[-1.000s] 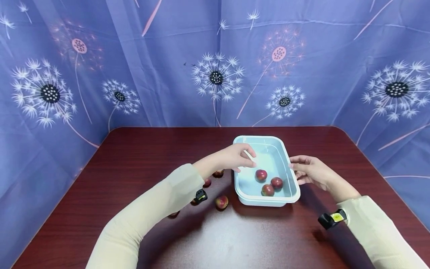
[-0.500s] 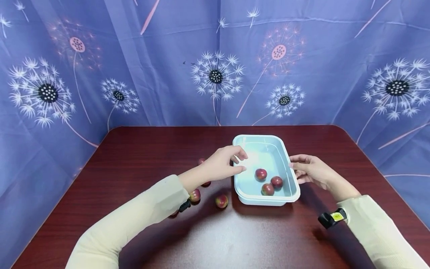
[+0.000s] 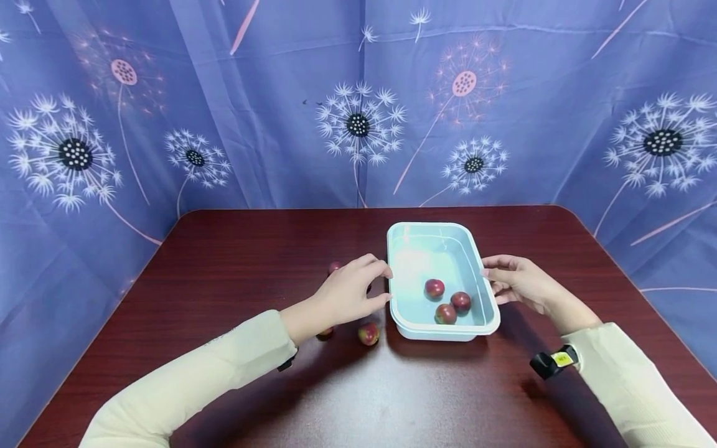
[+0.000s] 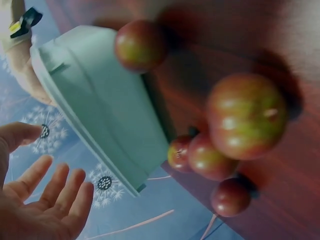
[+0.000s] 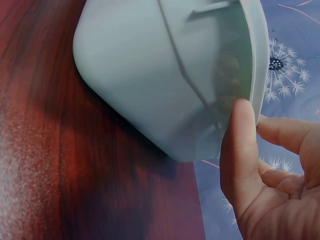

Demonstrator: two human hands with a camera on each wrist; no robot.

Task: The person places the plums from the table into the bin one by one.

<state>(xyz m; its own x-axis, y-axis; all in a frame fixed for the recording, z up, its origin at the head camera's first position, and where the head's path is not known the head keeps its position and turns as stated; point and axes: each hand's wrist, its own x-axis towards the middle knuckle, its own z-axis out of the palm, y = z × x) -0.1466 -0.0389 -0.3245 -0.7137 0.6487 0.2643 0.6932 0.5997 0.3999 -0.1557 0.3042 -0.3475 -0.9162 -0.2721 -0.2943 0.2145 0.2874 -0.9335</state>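
Note:
My left hand (image 3: 350, 289), fingers loosely spread and holding nothing, is beside the left rim of a pale blue plastic basin (image 3: 411, 328). In the left wrist view its palm and fingers (image 4: 57, 192) show bare. My right hand (image 3: 521, 283) holds the basin's right rim, its thumb (image 5: 242, 135) against the outer wall just below the rim. Three red plums lie in the basin, one plum (image 3: 434, 289) behind the other two. Outside, left of the basin, several red-and-green plums lie on the table, among them a plum (image 3: 368, 334) near the basin's front left corner.
The dark red wooden table (image 3: 241, 249) carries everything. A blue curtain (image 3: 269, 124) with dandelion prints hangs behind its far edge. Another plum (image 3: 334, 267) shows just behind the left hand, which hides part of the group in the head view.
My left hand has moved left, from over the basin to outside its left rim. The right hand, the basin and the three plums in it stay put.

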